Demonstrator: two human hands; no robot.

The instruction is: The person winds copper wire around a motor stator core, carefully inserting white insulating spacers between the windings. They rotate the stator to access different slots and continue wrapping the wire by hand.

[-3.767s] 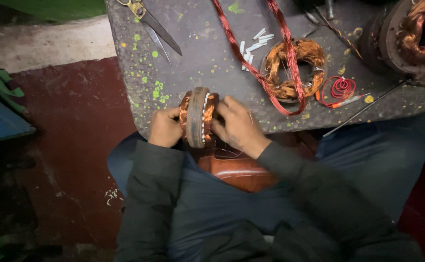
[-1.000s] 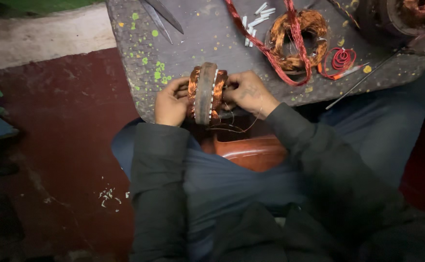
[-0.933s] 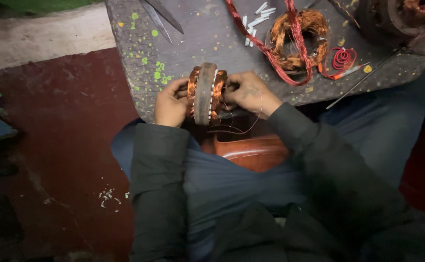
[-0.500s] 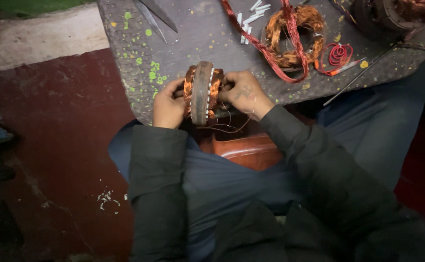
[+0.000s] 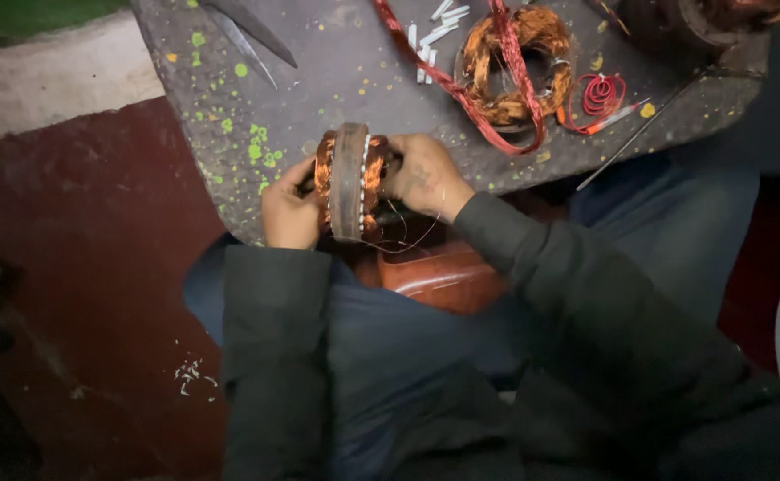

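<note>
Near the middle of the frame, two hands hold a round motor part [image 5: 349,181] wound with copper wire. It has a grey metal band around its middle and shiny orange wire on both sides. It stands on its edge at the near rim of the tabletop [image 5: 337,62], which is grey with green and yellow paint spots.

The left hand [image 5: 288,212] is curled around the left side of the motor part and grips it. The right hand [image 5: 424,175] is closed on the right side, with its fingers pressed into the wire. Thin loose wires hang just below the part.

In the upper middle of the frame lies a loose ring of copper wire [image 5: 516,64] with a red strap [image 5: 461,89] across it. Small white sticks [image 5: 433,34] lie just beside it. A little red wire curl [image 5: 600,93] sits to its right. Scissors [image 5: 249,34] lie at the upper left of the tabletop. A brown rounded thing [image 5: 439,276] rests on the person's lap, under the hands.
</note>
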